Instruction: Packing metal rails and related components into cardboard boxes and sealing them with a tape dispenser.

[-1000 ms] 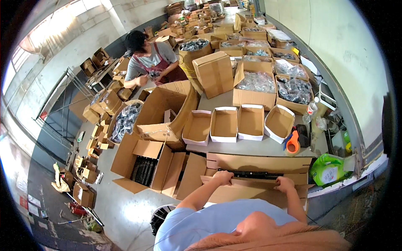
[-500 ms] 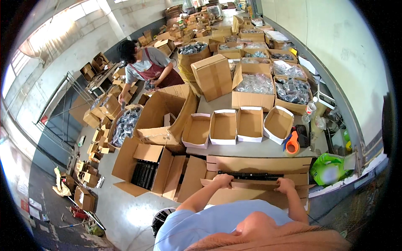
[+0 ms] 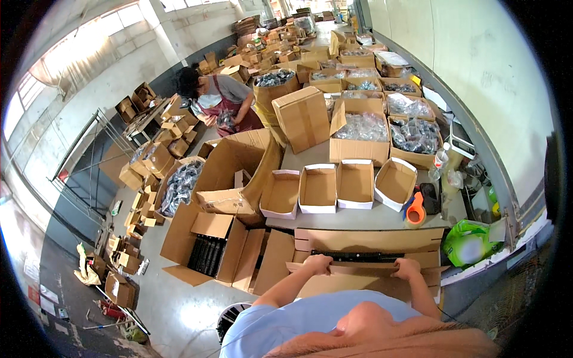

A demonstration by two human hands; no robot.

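Note:
In front of me lies a long open cardboard box [image 3: 370,240] with a dark, narrow row of black parts [image 3: 358,256] inside. My left hand [image 3: 319,264] is closed over the left part of the near flap [image 3: 358,282], knuckles up. Toward the right end of the same flap, my right hand [image 3: 407,268] pinches its upper edge, with the fingertips partly hidden. To the left stands another open carton [image 3: 230,253] holding several black bar-shaped parts [image 3: 206,255].
Several white-sided shallow trays [image 3: 318,207] line the grey table beyond the box. An orange tape dispenser [image 3: 415,210], a bottle [image 3: 440,160] and a green bag [image 3: 468,241] sit at right. A co-worker [image 3: 227,104] in an apron stands beyond a tall carton [image 3: 239,152].
Both my hands keep their hold on the flap, with little movement. The co-worker's reaching arm has drawn back from the box of bagged parts toward the body. The view has shifted slightly.

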